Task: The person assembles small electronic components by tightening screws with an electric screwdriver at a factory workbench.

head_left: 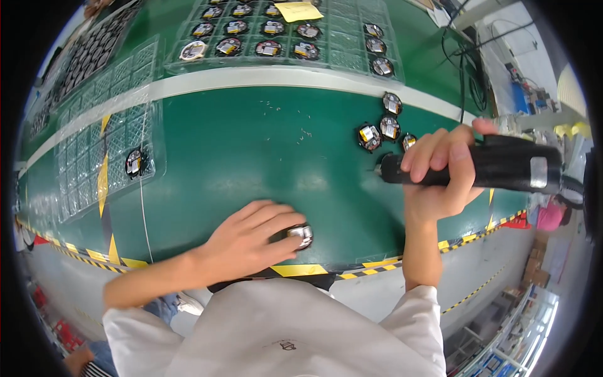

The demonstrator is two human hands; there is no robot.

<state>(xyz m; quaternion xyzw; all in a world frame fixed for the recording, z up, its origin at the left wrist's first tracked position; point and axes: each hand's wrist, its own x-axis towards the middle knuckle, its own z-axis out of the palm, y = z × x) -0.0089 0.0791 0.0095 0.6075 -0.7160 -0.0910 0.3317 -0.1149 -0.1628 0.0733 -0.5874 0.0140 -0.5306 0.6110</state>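
My left hand (pixel 251 237) rests on the green mat near the table's front edge, its fingers closed round a small round electronic module (pixel 303 235). The module has a dark rim and a silvery middle, partly hidden by the fingers. At the right, my right hand (pixel 443 164) grips a black electric screwdriver (pixel 518 164), its fingers wrapped over the barrel. The tool lies nearly level, with its tip (pixel 379 168) pointing left above the mat. Just beyond the tip are several round modules (pixel 369 136) with dark rims and yellow and silver parts.
Tiny light-coloured pieces (pixel 304 134) lie scattered mid-mat. A clear compartment tray (pixel 342 44) of modules, with a yellow note (pixel 299 11), stands beyond the white ledge (pixel 251 78). Another clear tray (pixel 81 169) at left holds one module (pixel 134 162). Black cables (pixel 463 75) hang at back right.
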